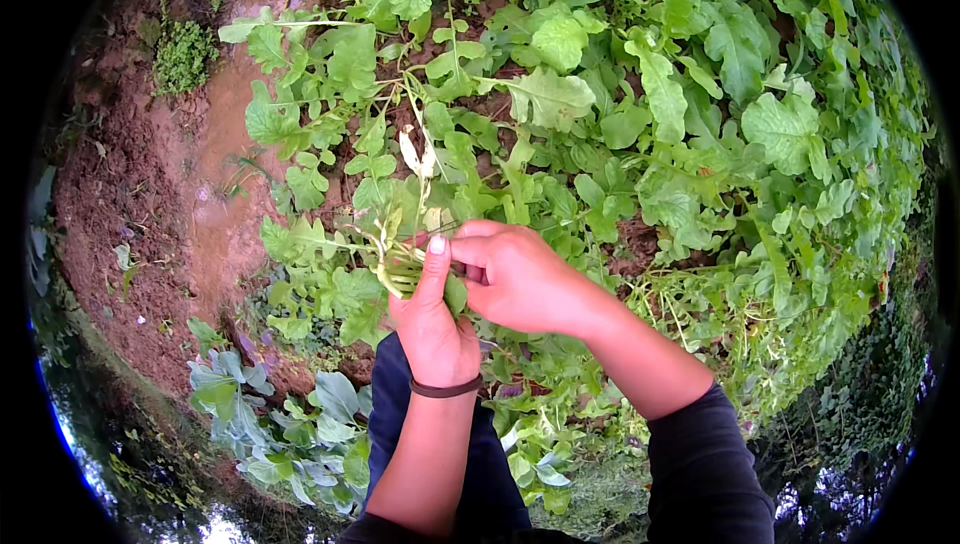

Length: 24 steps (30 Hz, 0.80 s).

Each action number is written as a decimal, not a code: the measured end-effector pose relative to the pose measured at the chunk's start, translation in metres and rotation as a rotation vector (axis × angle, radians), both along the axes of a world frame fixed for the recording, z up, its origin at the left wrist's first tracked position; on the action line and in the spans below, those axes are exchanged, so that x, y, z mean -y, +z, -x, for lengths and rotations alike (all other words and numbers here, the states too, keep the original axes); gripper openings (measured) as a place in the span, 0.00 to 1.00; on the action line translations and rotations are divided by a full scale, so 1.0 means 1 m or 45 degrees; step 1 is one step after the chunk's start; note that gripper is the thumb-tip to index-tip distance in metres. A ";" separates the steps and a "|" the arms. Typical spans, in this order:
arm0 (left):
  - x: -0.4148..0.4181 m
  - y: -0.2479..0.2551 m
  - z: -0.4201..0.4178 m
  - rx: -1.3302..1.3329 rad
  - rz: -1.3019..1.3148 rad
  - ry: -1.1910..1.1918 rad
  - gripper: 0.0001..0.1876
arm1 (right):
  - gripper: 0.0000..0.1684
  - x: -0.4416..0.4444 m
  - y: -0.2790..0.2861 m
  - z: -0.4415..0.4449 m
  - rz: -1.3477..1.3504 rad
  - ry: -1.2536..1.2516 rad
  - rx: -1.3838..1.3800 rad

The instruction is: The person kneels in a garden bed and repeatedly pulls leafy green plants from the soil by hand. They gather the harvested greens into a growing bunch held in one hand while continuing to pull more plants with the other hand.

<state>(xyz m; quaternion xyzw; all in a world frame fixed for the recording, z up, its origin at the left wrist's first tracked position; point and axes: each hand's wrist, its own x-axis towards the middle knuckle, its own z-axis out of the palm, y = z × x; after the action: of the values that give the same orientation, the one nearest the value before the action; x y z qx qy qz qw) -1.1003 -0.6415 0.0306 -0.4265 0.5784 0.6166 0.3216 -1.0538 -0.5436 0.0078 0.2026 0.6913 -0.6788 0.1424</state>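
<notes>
My left hand (435, 334) is closed around a small bunch of pale green leaf stems (397, 274), its thumb lying upright along them. The cut or broken ends point left. A withered whitish leaf (417, 154) rises above the bunch, with a yellowed leaf piece (433, 218) lower down. From the right, my right hand (517, 277) meets the bunch beside the left thumb, thumb and forefinger pinched together on it. Its fingertips are partly hidden there. A thin dark strand (448, 227) shows by the right forefinger. Lobed leafy green plants (555, 101) grow beneath and beyond both hands.
Wet reddish-brown soil (217, 221) runs along the left, with a low green weed clump (184, 56). Blue-green broad-leaved plants (247, 424) stand at lower left. My dark trouser leg (390, 386) is below the hands. Thin-stemmed greens (712, 326) spread at right.
</notes>
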 end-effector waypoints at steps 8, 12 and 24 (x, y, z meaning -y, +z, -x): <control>0.007 -0.001 -0.027 -0.308 0.005 -0.334 0.08 | 0.13 -0.056 -0.138 -0.059 -1.214 0.128 0.436; 0.012 0.002 -0.041 -0.292 0.006 -0.607 0.10 | 0.15 -0.014 -0.133 -0.115 -1.547 0.276 0.632; 0.017 0.009 -0.018 -0.486 0.224 -1.299 0.08 | 0.18 0.014 -0.130 -0.154 -1.079 -0.623 0.573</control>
<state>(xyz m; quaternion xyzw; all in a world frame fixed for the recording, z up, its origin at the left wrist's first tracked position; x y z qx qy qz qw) -1.0828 -0.6582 0.0394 0.0019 0.8091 0.3983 0.4322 -0.8996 -0.5581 -0.1219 0.5378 0.7898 -0.2934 0.0303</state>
